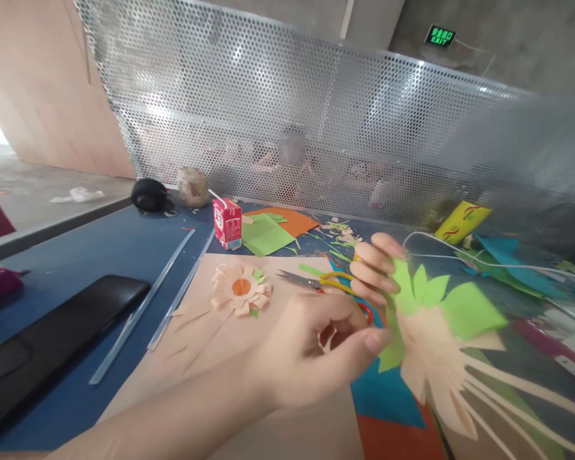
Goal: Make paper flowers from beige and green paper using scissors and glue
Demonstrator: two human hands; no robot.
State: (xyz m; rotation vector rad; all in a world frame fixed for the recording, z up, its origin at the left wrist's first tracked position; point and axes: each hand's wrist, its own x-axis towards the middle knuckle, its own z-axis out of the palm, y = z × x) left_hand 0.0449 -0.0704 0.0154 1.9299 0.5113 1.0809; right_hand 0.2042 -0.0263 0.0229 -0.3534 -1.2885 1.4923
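Paper is all over my blue table (pixel 100 255). I count two paper flowers. One peach flower (pixel 241 289) with an orange middle lies flat on a big peach sheet (pixel 211 358). The other flower (pixel 429 332) is in my hand. It has soft peach petals cut in thin strips and pointy green leaves, and it looks blurry.

I see only one of my hands, the left hand (pixel 326 332). It comes in from the bottom of the view. Its fingers are curled part way shut, and the thumb and fingertips pinch the green leaf part of the held flower. My right hand is out of view.

One pair of scissors (pixel 316 281) with yellow and red handles lies on the table just behind my fingers. Its metal blades point left.

One small red and white drink carton (pixel 227 222) stands up near the back, with a straw in it. Beside it lie one green sheet (pixel 266 235) and one orange sheet (pixel 292 220), both flat. One flat black phone (pixel 52 332) lies on the left. Two thin clear strips (pixel 163 300) lie side by side near it. A shiny metal screen (pixel 316 128) full of small round holes stands behind the table.
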